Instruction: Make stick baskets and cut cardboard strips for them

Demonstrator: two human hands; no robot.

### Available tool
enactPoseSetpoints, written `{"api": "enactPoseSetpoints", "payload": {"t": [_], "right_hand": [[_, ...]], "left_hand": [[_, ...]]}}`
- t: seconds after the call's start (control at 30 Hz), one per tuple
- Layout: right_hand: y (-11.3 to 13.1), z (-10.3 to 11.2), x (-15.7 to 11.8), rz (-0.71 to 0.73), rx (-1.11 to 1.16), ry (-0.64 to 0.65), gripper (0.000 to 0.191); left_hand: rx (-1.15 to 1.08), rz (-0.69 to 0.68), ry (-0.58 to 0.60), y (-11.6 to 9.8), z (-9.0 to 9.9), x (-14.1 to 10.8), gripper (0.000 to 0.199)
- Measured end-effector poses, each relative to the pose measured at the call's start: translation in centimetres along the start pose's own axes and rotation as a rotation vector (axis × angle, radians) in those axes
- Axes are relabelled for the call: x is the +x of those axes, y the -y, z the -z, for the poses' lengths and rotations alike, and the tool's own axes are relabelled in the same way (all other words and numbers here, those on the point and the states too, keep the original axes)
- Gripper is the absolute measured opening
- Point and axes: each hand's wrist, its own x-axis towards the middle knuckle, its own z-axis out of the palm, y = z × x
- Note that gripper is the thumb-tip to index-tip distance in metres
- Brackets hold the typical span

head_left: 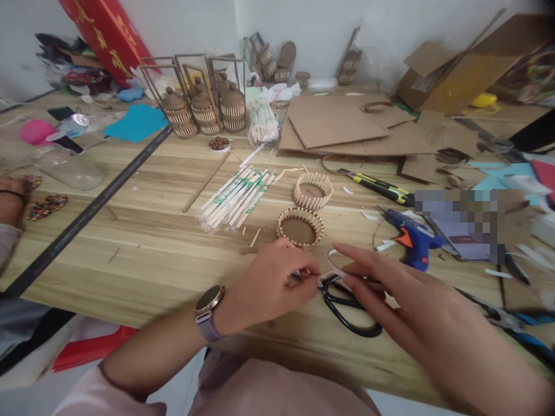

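Note:
A thin pale strip [333, 269], curled into a loop at its upper end, runs between my two hands above the table. My left hand [271, 283] pinches one end of it with thumb and fingertips. The fingers of my right hand [403, 300] close on the strip a little to the right. Black-handled scissors [358, 330] lie on the wood just below, their blades partly hidden by my left fingers. Beyond my left hand stands a round ring of short sticks with a brown base [300, 230], and behind it a similar stick ring [313, 192].
Wrapped chopsticks [236, 199] lie left of the rings. On the right are a blue glue gun [414, 240], a yellow-black cutter [379, 188] and pliers [498, 315]. Cardboard sheets [338, 124] and lidded stick baskets [202, 107] stand farther back. Another person's arm [11, 211] rests at left.

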Motion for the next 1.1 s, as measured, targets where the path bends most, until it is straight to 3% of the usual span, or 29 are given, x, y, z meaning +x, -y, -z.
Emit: {"api": "enactPoseSetpoints", "payload": {"t": [0.2, 0.67, 0.8, 0.97, 1.1], "right_hand": [[0.1, -0.1, -0.1, 0.052, -0.032, -0.046, 0.025], [1.1, -0.2, -0.1, 0.125, -0.007, -0.062, 0.027], [1.2, -0.6, -0.9, 0.106, -0.011, -0.117, 0.026], [1.2, -1.1, -1.7, 0.153, -0.046, -0.207, 0.028], [1.3, -0.3, -2.6, 0.148, -0.026, -0.241, 0.024]], "left_hand": [[-0.025, 0.052, -0.045, 0.2, -0.4, 0.0, 0.006], [-0.199, 0.152, -0.117, 0.6, -0.8, 0.0, 0.012], [-0.285, 0.245, -0.170, 0.6, -1.0, -0.2, 0.008], [-0.384, 0.251, -0.246, 0.1, -1.3, -0.4, 0.006], [-0.452, 0.289, -0.307, 0.4, -0.4, 0.2, 0.007]]}}
